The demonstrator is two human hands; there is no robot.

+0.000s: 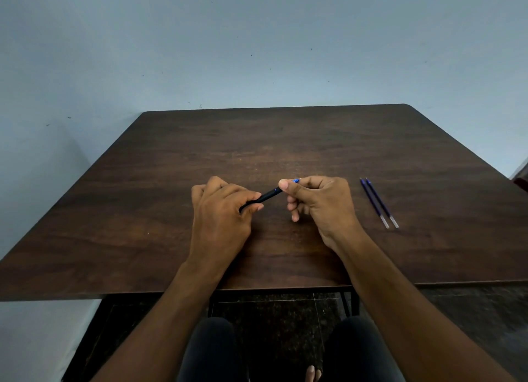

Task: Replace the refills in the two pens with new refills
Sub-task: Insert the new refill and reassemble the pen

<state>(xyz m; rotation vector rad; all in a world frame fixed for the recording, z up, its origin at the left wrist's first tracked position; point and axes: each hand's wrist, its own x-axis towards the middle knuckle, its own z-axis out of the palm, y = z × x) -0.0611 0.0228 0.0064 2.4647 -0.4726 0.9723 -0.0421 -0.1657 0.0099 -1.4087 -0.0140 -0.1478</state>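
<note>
Pen (267, 196) gripped by both hands' fingers (251, 199) (ends hidden), two refills (378, 202) aside.

A dark wood-grain table (285, 141) with rounded far corners stands against a pale blue-grey wall (257, 39) flecked with small dark marks. Black metal legs (345, 301) show under its near edge. The floor (285, 324) below is dark and speckled. Light is dim and even.

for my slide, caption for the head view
Both hands, left hand and right hand, grip a black pen; two refills lie alongside.
</note>
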